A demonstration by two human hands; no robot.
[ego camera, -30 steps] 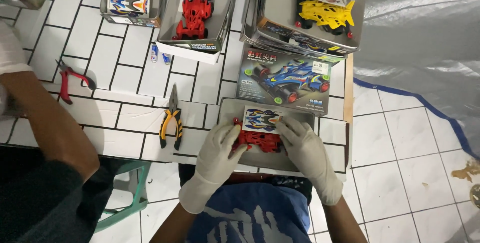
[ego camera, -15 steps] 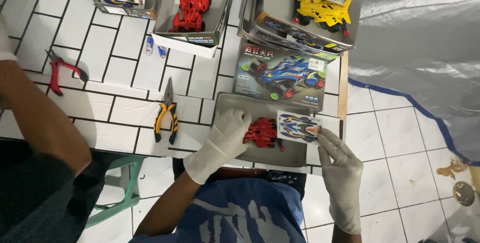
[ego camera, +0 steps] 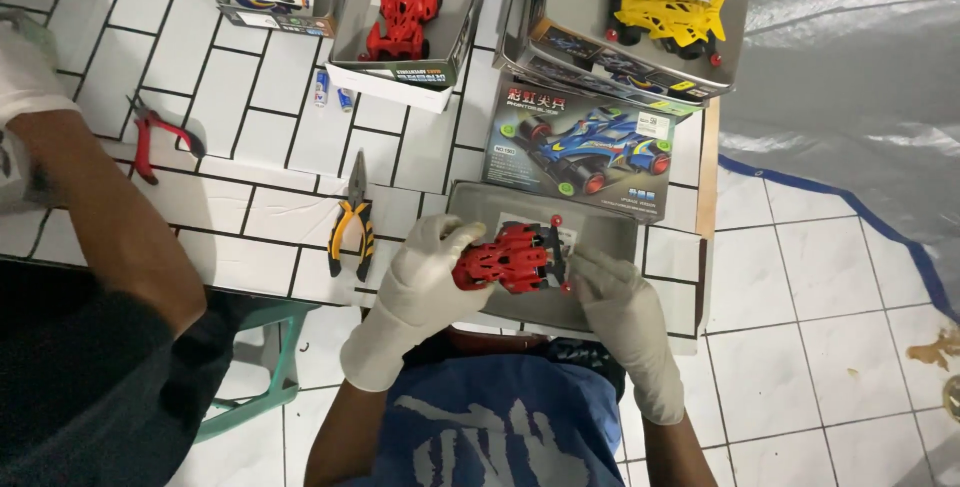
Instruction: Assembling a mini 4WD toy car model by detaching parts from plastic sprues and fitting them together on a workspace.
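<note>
Two gloved hands share one grip on a red toy racing car (ego camera: pixel 508 259), held just above a shallow grey box tray (ego camera: pixel 610 232) at the near edge of the counter (ego camera: pixel 250 137). The left hand (ego camera: pixel 432 269) is closed around the car's nose end, fingers curled over the top. The right hand (ego camera: pixel 612 287) meets the tail end, fingertips pressed by the small red wheels; how fully it closes is hard to tell, though it clearly bears on the car. The car lies level between the two palms, its long axis running from one hand to the other.

To handle this well, I judge the left hand should stay the anchor while the right does the fine work, with light pressure so thin plastic parts do not snap, and the car kept over the tray so a loose piece falls into it.

Beyond the tray lies a printed box lid with a blue car picture (ego camera: pixel 585 152). Farther off sit open boxes with a yellow car (ego camera: pixel 668 15) and a red car (ego camera: pixel 403 5). Yellow-handled pliers (ego camera: pixel 354 219) lie left of the tray, red-handled cutters (ego camera: pixel 152 137) near another person's forearm (ego camera: pixel 105 217).
</note>
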